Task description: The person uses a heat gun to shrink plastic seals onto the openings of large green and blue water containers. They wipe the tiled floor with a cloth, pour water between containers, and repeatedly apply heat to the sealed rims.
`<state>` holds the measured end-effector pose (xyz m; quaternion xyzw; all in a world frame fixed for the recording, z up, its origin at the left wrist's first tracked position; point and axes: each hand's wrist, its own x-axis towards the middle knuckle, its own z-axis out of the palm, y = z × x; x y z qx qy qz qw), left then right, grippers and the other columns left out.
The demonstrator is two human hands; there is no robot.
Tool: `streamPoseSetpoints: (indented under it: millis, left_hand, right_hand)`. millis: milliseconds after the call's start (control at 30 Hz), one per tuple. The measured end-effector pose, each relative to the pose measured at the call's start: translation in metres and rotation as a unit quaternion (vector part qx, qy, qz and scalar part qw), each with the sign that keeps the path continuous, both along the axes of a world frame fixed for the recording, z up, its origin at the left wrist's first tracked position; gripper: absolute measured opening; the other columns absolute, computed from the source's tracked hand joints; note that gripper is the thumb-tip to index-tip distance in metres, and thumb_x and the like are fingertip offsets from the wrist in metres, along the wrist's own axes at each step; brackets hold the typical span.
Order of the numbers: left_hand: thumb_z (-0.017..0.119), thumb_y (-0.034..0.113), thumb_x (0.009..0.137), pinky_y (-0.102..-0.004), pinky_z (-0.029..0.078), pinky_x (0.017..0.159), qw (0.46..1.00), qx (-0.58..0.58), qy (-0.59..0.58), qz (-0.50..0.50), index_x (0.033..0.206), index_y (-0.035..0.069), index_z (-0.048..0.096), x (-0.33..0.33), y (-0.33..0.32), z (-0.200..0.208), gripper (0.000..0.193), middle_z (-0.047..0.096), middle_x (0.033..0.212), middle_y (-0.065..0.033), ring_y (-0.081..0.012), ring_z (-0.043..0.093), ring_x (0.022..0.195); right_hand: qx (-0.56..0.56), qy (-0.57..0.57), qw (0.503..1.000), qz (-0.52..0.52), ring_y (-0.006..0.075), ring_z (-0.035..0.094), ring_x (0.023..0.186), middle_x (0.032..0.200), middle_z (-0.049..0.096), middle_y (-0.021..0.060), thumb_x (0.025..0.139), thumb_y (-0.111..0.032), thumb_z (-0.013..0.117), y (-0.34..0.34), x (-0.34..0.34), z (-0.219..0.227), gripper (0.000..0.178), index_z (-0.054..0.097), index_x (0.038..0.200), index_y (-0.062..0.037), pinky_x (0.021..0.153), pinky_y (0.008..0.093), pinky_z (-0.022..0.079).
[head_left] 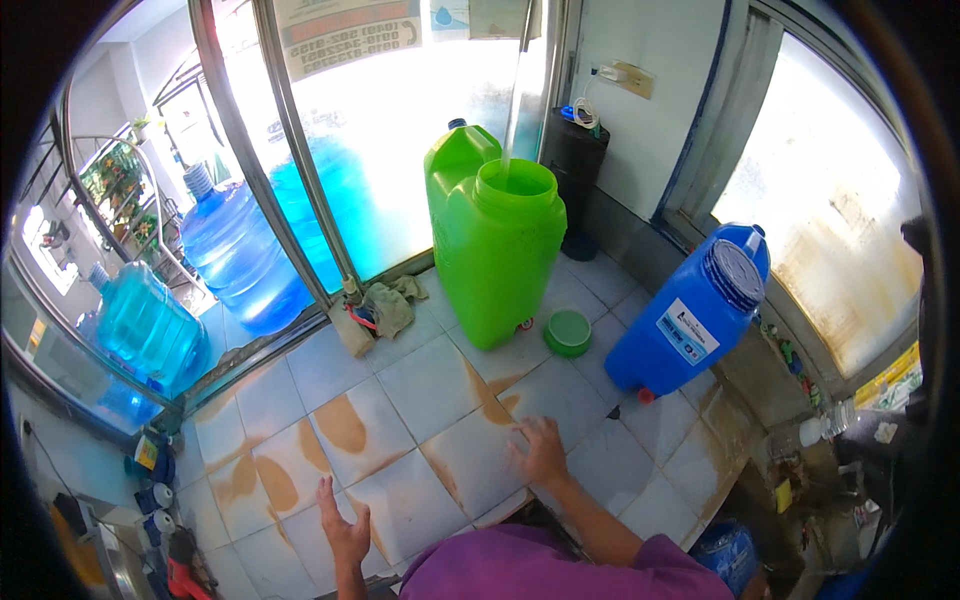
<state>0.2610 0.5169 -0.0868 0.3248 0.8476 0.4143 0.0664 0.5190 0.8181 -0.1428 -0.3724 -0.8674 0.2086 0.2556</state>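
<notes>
Over the stained tiles, my left hand (346, 530) holds nothing, its fingers up and the thumb apart. My right hand (541, 453) hovers farther forward with loosely bent, spread fingers, also free. Ahead of it stands a bright green jerry can (492, 250), upright with its wide mouth uncovered. What looks like a stream of water (514, 110) falls from above into that mouth. A round green lid (568, 331) lies beside the can's base. To the right is a blue jerry can (690, 315) with a dark blue lid on and a red plug low down.
The tiled counter (385, 410) carries rusty stains. A crumpled cloth (390, 308) lies by the glass door frame. Behind the glass are large blue water bottles (240, 255). A black cylinder (575, 165) stands in the back corner. Clutter, including a clear plastic bottle (825, 424), fills the lower right.
</notes>
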Motion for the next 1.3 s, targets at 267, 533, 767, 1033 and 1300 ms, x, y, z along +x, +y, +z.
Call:
streamPoseSetpoints:
  millis: [267,533,767,1033,1300]
  left_hand:
    - [0.068,0.001,0.077,-0.0468,0.029,0.120,0.983,0.074,-0.082,0.150,0.151,-0.003,0.040,0.030,-0.003,-0.017,0.079,0.044,0.154,-0.0242,-0.0393,0.040,0.146]
    - [0.064,0.013,0.084,-0.0510,0.034,0.116,0.863,-0.030,0.177,0.473,0.151,0.001,0.040,0.033,-0.122,-0.127,0.073,0.047,0.151,-0.0240,-0.0427,0.044,0.139]
    - [0.062,0.033,0.096,-0.0536,0.040,0.110,0.710,-0.194,0.114,0.668,0.149,-0.005,0.040,0.046,-0.238,-0.168,0.069,0.048,0.149,-0.0272,-0.0434,0.048,0.136]
    - [0.052,0.063,0.098,-0.0560,0.045,0.106,0.599,-0.121,-0.054,0.790,0.151,-0.008,0.036,0.002,-0.277,-0.209,0.090,0.050,0.146,-0.0313,-0.0450,0.053,0.131]
    - [0.045,0.080,0.091,-0.0618,0.051,0.092,0.538,-0.027,-0.130,0.832,0.151,-0.014,0.029,-0.043,-0.284,-0.239,0.112,0.054,0.133,-0.0394,-0.0544,0.061,0.116]
  right_hand:
    - [0.055,-0.106,0.981,-0.150,0.0419,0.046,0.128,0.137,0.052,0.0165,0.079,-0.028,0.083,0.196,-0.028,0.027,0.049,0.067,0.123,-0.0120,0.106,0.0523,0.044]
    - [-0.130,-0.279,0.940,-0.145,0.0495,0.038,0.140,0.160,0.026,0.0199,0.071,-0.032,0.090,0.277,-0.033,0.015,0.089,0.046,0.148,-0.0290,0.110,0.0637,0.040]
    - [-0.204,-0.268,0.933,-0.129,0.0573,0.031,0.142,0.165,0.016,0.0192,0.058,-0.032,0.098,0.275,-0.028,0.016,0.113,0.038,0.154,-0.0352,0.114,0.0635,0.037]
    - [-0.181,-0.228,0.954,-0.077,0.0558,0.021,0.146,0.165,0.017,0.0171,0.050,-0.037,0.100,0.281,-0.023,-0.002,0.115,0.044,0.151,-0.0324,0.114,0.0713,0.030]
    - [-0.162,-0.213,0.953,-0.146,0.0496,0.023,0.145,0.160,0.027,0.0154,0.066,-0.049,0.090,0.262,-0.031,-0.008,0.095,0.047,0.150,-0.0334,0.113,0.0749,0.024]
